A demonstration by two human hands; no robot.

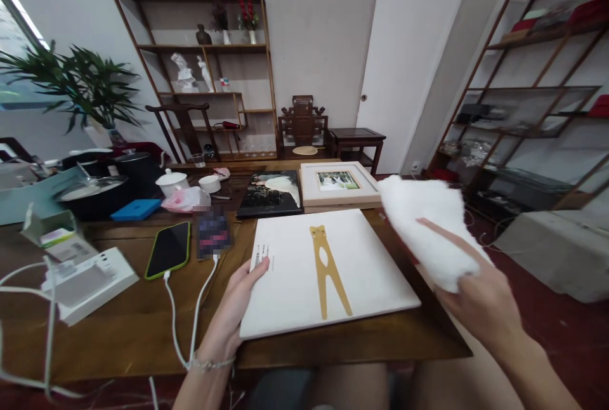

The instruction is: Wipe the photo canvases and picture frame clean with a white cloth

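My left hand (243, 292) grips the left edge of a flat white panel (285, 270), thumb on its top face beside a small barcode label. A gold, cat-headed piece (321, 264) with two long legs and an oval hole lies on the panel's face. The panel is tilted over the table's front part. To the right, off the panel, my right hand (480, 296) is closed around a bunched white cloth (423, 219), with one finger stretched along it. Behind the panel lie a dark picture panel (271, 193) and a pale framed photo (340, 185).
On the wooden table (118, 346), a green-cased phone (169, 250) and a blurred dark item (212, 232) have white cables attached. An opened white box (92, 283), a blue box (136, 209), a black pan (92, 188) and a white lidded cup (172, 182) stand left.
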